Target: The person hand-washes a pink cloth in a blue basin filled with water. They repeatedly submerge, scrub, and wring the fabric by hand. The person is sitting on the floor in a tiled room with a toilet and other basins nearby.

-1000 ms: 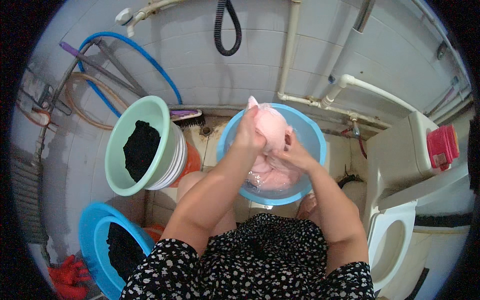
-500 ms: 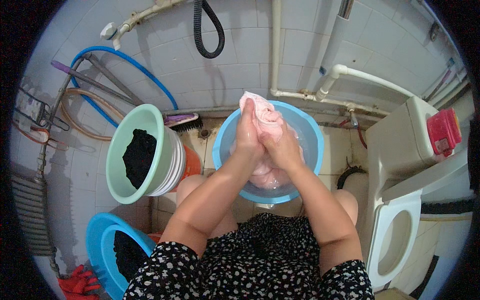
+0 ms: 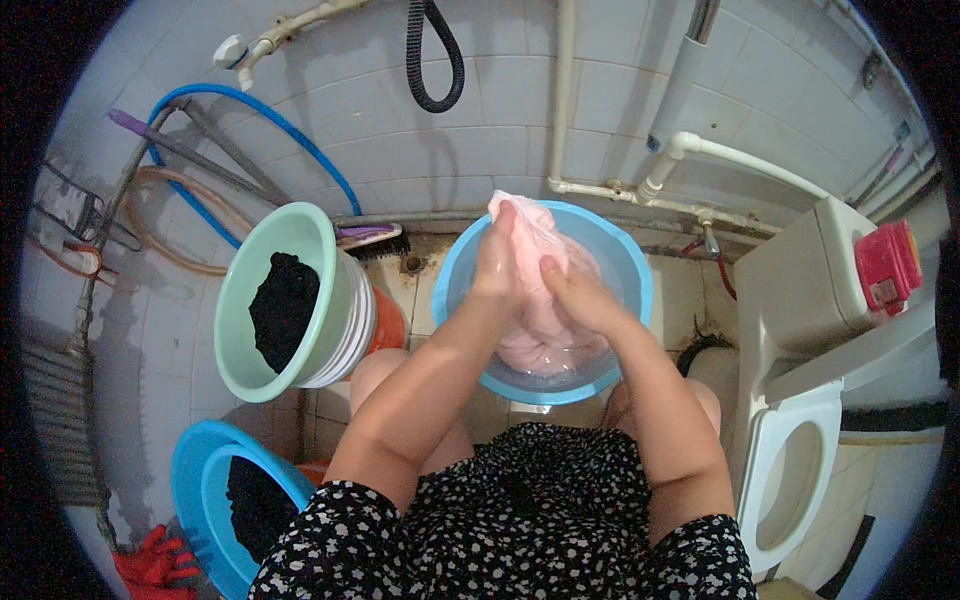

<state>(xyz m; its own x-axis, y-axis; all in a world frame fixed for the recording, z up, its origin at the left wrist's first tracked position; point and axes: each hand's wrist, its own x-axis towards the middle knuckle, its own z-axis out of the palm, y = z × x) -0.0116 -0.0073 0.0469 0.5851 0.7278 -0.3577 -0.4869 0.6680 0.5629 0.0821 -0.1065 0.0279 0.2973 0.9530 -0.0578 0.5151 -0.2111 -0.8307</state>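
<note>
A wet, pale pink cloth (image 3: 537, 255) rises out of the light blue basin (image 3: 638, 280) in front of me, and its lower part lies bunched in the water. My left hand (image 3: 496, 262) is closed around the upper left side of the cloth, near its raised end. On the cloth's right side, a little lower, my right hand (image 3: 580, 294) grips it with the thumb lying on top. The fingers of both hands are partly hidden by the fabric.
To the left, a green basin (image 3: 325, 240) with black fabric (image 3: 284, 310) rests on a white bucket. A second blue basin (image 3: 190, 480) with black fabric stands nearer. A brush (image 3: 368, 236) lies by the wall. A toilet (image 3: 825, 440) is at the right; pipes (image 3: 560, 110) run along the wall.
The cloth was bunched in both hands and now hangs longer and looser into the basin. My right hand has opened its hold somewhat and sits slightly further right.
</note>
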